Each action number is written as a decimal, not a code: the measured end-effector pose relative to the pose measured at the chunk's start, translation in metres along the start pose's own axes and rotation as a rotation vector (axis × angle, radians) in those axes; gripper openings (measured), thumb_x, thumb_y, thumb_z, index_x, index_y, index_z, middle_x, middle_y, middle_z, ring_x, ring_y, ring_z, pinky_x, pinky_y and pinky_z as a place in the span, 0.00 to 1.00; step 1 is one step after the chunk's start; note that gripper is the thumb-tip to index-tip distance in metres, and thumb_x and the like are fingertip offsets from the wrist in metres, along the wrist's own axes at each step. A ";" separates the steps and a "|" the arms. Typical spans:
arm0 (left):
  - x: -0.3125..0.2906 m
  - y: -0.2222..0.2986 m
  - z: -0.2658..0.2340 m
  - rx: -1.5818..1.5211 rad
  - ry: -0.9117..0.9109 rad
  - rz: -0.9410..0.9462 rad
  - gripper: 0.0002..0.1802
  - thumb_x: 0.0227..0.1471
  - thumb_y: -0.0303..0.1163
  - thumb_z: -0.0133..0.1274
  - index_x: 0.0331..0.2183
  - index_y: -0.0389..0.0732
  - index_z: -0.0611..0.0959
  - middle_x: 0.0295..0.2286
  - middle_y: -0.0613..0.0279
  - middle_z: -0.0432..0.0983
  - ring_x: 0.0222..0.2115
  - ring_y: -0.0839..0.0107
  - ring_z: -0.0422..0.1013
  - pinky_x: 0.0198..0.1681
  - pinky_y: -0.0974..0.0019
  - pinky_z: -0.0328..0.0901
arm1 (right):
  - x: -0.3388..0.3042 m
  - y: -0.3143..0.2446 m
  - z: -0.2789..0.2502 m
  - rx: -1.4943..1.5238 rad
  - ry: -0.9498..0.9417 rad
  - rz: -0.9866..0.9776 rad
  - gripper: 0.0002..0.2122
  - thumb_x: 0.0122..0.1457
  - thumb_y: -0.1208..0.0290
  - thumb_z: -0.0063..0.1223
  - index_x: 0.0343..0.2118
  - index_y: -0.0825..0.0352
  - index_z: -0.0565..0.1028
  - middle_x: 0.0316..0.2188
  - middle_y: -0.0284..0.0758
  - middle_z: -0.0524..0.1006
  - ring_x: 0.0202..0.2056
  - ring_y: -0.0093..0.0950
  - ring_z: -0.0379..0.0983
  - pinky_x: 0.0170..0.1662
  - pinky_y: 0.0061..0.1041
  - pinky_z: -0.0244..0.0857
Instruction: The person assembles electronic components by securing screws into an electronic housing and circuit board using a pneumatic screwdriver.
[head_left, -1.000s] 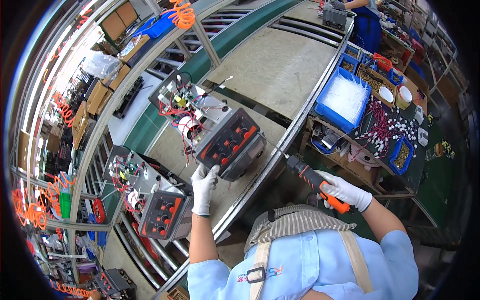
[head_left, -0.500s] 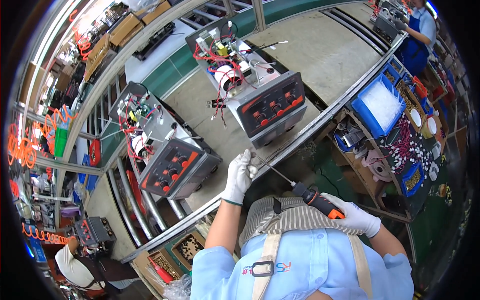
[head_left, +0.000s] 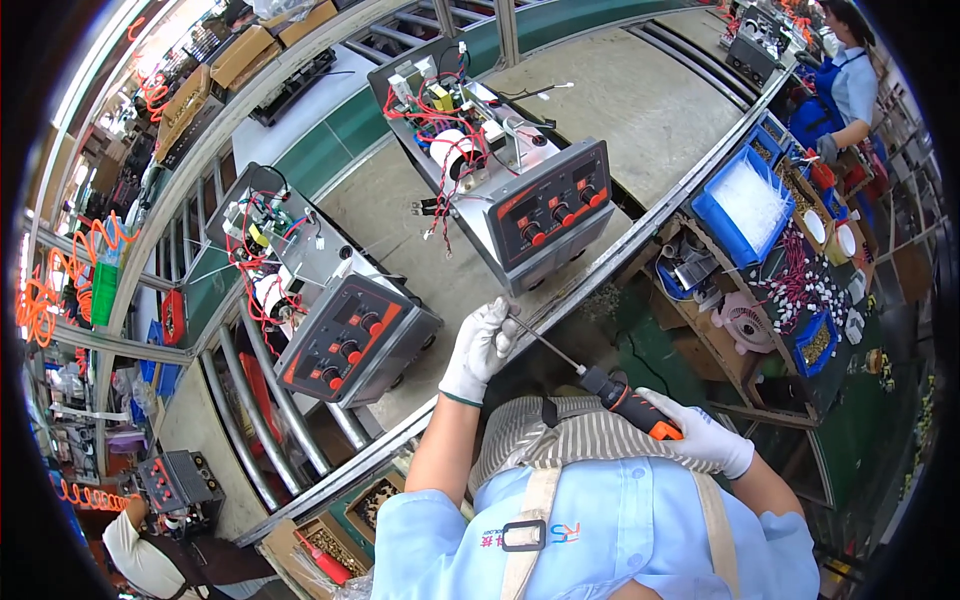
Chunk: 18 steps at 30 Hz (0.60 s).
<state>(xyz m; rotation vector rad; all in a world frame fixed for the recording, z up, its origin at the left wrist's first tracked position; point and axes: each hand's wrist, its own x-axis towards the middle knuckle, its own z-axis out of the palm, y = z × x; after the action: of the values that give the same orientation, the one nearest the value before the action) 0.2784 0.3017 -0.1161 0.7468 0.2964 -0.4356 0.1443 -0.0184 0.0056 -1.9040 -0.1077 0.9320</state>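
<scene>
My right hand (head_left: 706,440), in a white glove, is wrapped round the black and orange handle of a power screwdriver (head_left: 630,405). Its long thin bit slants up and left to my left hand (head_left: 478,350), also gloved in white. The left fingers are bent and pinched at the tip of the bit; whatever is between them is too small to make out. Just beyond that hand stands a grey machine (head_left: 550,215) with a black front panel, red-tipped knobs and its cover off, baring red wires and a white cylinder. To its left sits a second such open machine (head_left: 350,335).
A metal rail (head_left: 590,290) edges the bench before me. At the right, a side table carries a blue bin of clear plastic pieces (head_left: 748,208), wire leads (head_left: 795,280) and a pink fan (head_left: 745,322). Rollers (head_left: 262,400) lie to the left. Two other people work farther off.
The view has shifted slightly. Both hands and the screwdriver keep nearly the same pose, the bit tip still at my left fingers. The person at the far right has turned and reaches toward the side table.
</scene>
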 end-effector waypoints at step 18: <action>0.020 0.032 0.022 0.067 -0.321 -0.033 0.14 0.57 0.40 0.51 0.36 0.38 0.78 0.19 0.70 0.71 0.14 0.84 0.62 0.15 0.81 0.54 | 0.003 0.008 0.017 -0.124 0.171 -0.212 0.39 0.47 0.75 0.59 0.63 0.67 0.52 0.56 0.44 0.65 0.52 0.31 0.68 0.54 0.24 0.60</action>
<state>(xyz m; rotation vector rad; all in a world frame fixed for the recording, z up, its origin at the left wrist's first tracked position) 0.3131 0.3012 -0.0897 0.7258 -0.0066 -0.5906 0.1329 -0.0087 -0.0061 -2.0325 -0.2644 0.6299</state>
